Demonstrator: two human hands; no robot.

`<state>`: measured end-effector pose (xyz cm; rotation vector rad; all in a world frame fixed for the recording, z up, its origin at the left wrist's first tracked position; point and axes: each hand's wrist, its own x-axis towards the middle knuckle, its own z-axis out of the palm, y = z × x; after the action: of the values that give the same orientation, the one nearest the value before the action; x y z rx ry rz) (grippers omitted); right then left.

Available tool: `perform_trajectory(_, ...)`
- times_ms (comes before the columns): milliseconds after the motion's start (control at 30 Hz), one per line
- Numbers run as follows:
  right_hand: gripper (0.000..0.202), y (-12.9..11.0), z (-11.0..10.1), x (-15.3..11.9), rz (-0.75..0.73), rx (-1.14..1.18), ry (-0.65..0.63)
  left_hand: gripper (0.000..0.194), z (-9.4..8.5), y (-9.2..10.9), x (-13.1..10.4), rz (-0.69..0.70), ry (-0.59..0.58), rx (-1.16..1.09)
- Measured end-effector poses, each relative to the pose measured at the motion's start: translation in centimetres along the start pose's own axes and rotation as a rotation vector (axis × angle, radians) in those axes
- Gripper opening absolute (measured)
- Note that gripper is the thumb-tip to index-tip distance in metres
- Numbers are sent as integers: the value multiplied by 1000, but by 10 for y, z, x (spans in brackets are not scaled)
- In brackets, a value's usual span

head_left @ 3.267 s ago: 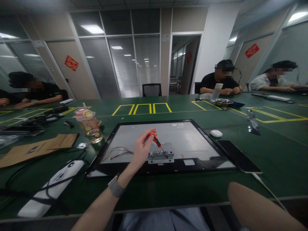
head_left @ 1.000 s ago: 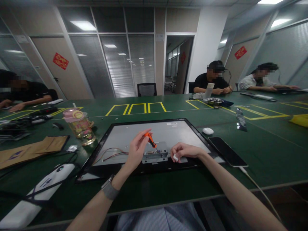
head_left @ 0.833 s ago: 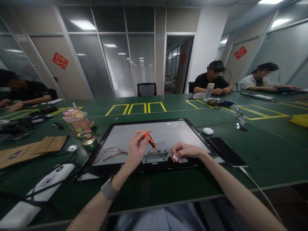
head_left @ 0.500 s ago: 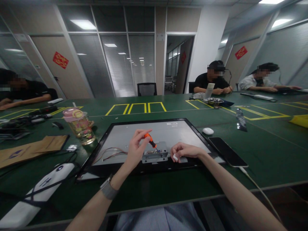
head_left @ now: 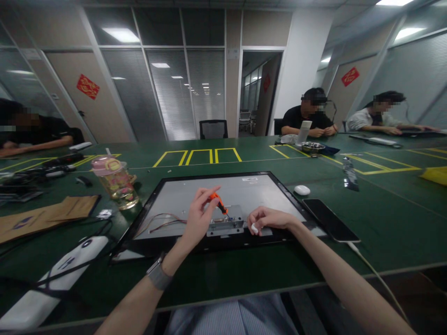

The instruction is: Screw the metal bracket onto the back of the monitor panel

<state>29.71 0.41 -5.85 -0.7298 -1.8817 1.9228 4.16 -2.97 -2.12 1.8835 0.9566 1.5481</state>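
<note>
My left hand (head_left: 200,210) is closed around the handle of an orange-and-black screwdriver (head_left: 220,204). The tool tilts, its tip down at a metal bracket (head_left: 220,228) on the back of a flat display panel (head_left: 209,188). To the right of the bracket, my right hand (head_left: 262,218) rests low over the panel, its fingers curled on a small white piece (head_left: 254,228) whose kind I cannot make out. Thin wires (head_left: 162,218) run across the panel left of the bracket.
A phone (head_left: 330,219) with a cable and a small white case (head_left: 302,190) lie right of the panel. On the left are a drink bottle (head_left: 117,181), a brown paper bag (head_left: 49,216) and a white device with a strap (head_left: 59,281). Several people sit across the table.
My left hand and the screwdriver have shifted only very slightly, the tip staying at the bracket. My right hand holds its place.
</note>
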Motion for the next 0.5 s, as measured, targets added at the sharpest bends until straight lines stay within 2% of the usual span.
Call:
perform_trajectory(200,17,-4,2,0,1,6,3,34,-1,1,-1,-14,-59,-139)
perform_trajectory(500,22,1,0,-1,-10,-19,-8,29,-1,4,2,-22,-23,-108)
